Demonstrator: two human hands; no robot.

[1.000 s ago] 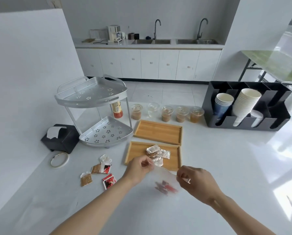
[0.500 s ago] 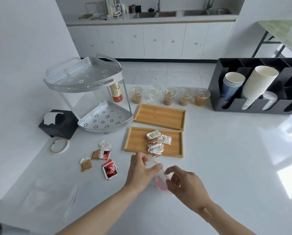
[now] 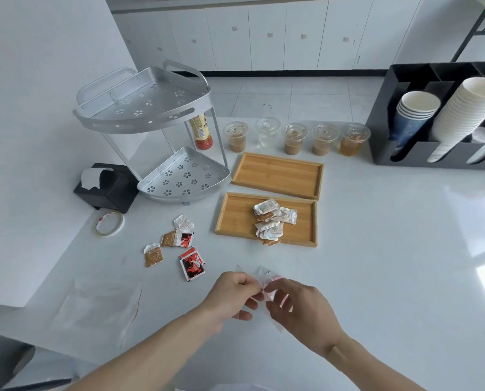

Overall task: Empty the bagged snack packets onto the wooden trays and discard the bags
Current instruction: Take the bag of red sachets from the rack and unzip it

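Clear plastic bag [image 3: 264,280] crumpled between both hands above the white surface [image 3: 376,263].
Left hand [image 3: 233,292] and right hand [image 3: 297,306] each close their grip on the bag, fingers pinched on its film. Beyond them, the near wooden tray [image 3: 235,218] carries a heap of snack packets [image 3: 272,221]; the far wooden tray [image 3: 278,174] lies bare just behind it. A second flat bag [image 3: 97,306] lies at the left.

Both bare forearms reach in from the bottom edge, converging mid-frame. Left hand [image 3: 234,294] knuckles up, fingers curled in, thumb and forefinger pinched together. Right hand [image 3: 300,307] just beside it, fingers bent, fingertips meeting the left's pinch.
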